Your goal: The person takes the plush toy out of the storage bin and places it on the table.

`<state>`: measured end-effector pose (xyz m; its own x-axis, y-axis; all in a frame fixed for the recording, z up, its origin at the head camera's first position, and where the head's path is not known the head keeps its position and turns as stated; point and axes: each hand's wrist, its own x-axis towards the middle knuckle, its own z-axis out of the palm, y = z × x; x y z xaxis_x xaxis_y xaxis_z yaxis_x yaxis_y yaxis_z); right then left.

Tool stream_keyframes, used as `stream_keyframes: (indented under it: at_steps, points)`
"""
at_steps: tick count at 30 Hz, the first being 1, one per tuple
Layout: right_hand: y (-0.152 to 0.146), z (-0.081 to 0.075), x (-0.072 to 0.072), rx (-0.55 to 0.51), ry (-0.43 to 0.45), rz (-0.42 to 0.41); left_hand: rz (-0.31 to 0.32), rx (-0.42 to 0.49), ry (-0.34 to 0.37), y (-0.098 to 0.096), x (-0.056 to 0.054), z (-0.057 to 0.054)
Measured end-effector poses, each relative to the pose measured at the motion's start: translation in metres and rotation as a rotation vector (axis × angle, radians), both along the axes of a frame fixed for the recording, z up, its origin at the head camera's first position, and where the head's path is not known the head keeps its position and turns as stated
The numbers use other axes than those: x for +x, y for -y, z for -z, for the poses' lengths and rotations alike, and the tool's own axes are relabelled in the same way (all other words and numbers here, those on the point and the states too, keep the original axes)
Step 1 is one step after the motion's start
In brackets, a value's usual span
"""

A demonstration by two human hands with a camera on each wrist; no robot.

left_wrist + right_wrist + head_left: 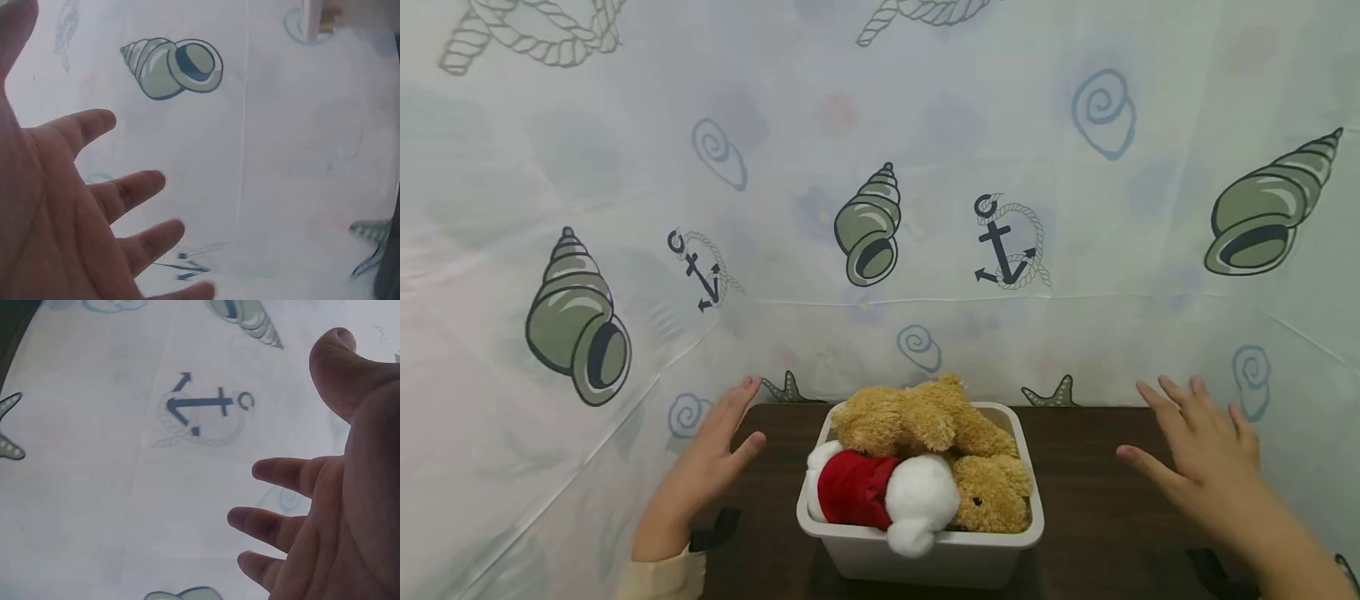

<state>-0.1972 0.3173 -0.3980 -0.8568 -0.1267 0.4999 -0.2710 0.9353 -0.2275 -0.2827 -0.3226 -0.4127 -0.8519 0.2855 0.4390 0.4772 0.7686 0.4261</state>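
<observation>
A white plastic bin (pixel 925 557) stands on the dark table between my two hands. Inside it lie a curly golden-brown teddy bear (pixel 917 417) across the back and right side, and a white plush toy (pixel 923 493) in a red top (pixel 856 487) along the front. The white toy's head hangs partly over the front rim. My left hand (pixel 711 454) is raised to the left of the bin, fingers spread, touching nothing. To the right, farther from the bin, my right hand (pixel 1206 458) is held up with fingers apart and holds nothing. Both wrist views show bare palms.
The dark wooden table (pixel 1093 492) extends on both sides of the bin. Behind and beside it hangs a pale cloth (pixel 790 225) printed with shells, anchors and starfish. Dark straps (pixel 718 529) show near both wrists.
</observation>
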Motion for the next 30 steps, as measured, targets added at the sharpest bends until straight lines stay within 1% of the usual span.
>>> stream_keyframes:
  at_steps: [3,8,10,11,14,17,19,21,24,27,30]
  points:
    - [0.008,-0.007,0.004,-0.003,-0.028,0.005,0.086,0.129,0.051,0.0,-0.01,0.01]
    - [0.025,-0.017,0.016,-0.015,-0.034,-0.007,0.217,0.328,0.228,-0.005,-0.033,0.034]
    - [0.031,-0.021,0.021,-0.019,-0.039,-0.02,0.243,0.385,0.294,-0.01,-0.042,0.042]
    - [0.033,-0.022,0.024,-0.02,-0.04,-0.026,0.259,0.41,0.316,-0.012,-0.046,0.045]
    - [0.042,-0.028,0.03,-0.01,-0.04,-0.04,0.294,0.469,0.377,-0.021,-0.055,0.049]
    - [0.054,-0.035,0.032,0.013,-0.026,-0.047,0.347,0.489,0.437,-0.029,-0.06,0.05]
    - [0.063,-0.04,0.032,0.035,-0.022,-0.063,0.361,0.484,0.476,-0.034,-0.062,0.052]
    - [0.071,-0.048,0.033,0.064,-0.036,-0.092,0.365,0.476,0.515,-0.038,-0.063,0.054]
    - [0.084,-0.063,0.032,0.119,-0.073,-0.158,0.365,0.46,0.564,-0.042,-0.064,0.058]
    - [0.1,-0.082,0.028,0.167,-0.099,-0.223,0.371,0.467,0.611,-0.043,-0.063,0.06]
    - [0.118,-0.101,0.022,0.196,-0.067,-0.267,0.356,0.461,0.637,-0.043,-0.064,0.063]
